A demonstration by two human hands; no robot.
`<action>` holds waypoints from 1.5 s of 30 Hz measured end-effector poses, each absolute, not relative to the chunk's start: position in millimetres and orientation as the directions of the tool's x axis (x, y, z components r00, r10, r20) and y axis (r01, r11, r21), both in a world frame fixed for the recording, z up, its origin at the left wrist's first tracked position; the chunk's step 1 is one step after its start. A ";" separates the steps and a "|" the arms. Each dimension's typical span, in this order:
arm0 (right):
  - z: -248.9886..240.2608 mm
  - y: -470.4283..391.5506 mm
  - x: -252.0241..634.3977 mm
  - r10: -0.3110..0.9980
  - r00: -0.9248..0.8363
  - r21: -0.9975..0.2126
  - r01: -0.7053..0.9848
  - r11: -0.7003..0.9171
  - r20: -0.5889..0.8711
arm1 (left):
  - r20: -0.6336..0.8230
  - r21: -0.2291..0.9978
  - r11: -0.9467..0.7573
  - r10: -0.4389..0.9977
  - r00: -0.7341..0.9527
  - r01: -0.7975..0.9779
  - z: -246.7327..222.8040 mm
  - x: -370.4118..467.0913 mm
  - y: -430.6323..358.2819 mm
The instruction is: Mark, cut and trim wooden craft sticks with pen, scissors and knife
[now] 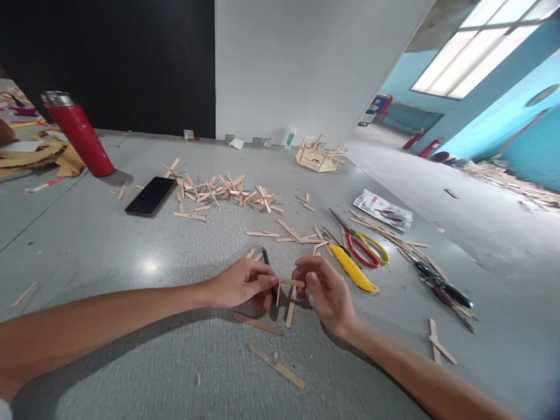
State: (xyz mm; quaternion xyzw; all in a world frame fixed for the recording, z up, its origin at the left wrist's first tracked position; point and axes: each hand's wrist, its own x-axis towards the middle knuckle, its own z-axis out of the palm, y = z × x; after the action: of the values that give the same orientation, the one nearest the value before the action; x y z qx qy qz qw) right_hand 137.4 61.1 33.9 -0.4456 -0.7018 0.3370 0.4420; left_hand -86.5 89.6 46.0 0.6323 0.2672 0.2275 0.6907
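My left hand (pixel 245 282) pinches a small piece of joined wooden sticks (pixel 290 283) between thumb and fingers. One stick of it reaches right toward my right hand (pixel 324 290), and another points down. The fingers of my right hand are curled close to the right end of the piece; whether they touch it is hard to tell. A black pen (pixel 265 256) lies partly under my left hand. Another wooden stick (pixel 290 309) is just below the piece, with a loose stick (pixel 258 324) nearer to me.
A yellow cutter (pixel 353 269), scissors (pixel 363 251) and pliers (pixel 441 286) lie on the right. Beyond are a stick pile (pixel 231 189), a phone (pixel 151 196), a red bottle (pixel 83 137), a packet (pixel 382 210) and a small wooden frame (pixel 319 156).
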 end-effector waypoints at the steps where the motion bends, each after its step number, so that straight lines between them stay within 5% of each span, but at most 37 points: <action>1: 34.5 60.3 137.5 0.917 -0.231 -0.854 0.344 0.391 0.326 | -0.070 0.996 0.087 0.671 0.738 0.015 45.7 -85.9 89.6; 10: 39.1 52.8 133.2 0.833 -0.433 -0.739 0.422 0.525 0.345 | -0.067 0.996 0.094 0.703 0.708 0.001 47.6 -86.0 88.4; 34: 34.8 55.4 124.5 0.916 -0.242 -0.817 0.418 0.397 0.321 | 0.017 1.000 -0.005 0.762 0.647 -0.020 44.8 -82.6 88.1; 45: 39.6 53.1 125.0 0.926 -0.232 -0.844 0.389 0.369 0.298 | -0.076 0.997 0.075 0.675 0.734 0.034 41.5 -85.4 86.3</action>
State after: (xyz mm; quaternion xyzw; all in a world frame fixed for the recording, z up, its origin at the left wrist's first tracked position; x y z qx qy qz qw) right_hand 125.0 53.1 39.6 -0.4598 -0.7153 0.3229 0.4155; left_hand -85.4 86.3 41.5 0.6379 0.2781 0.2363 0.6782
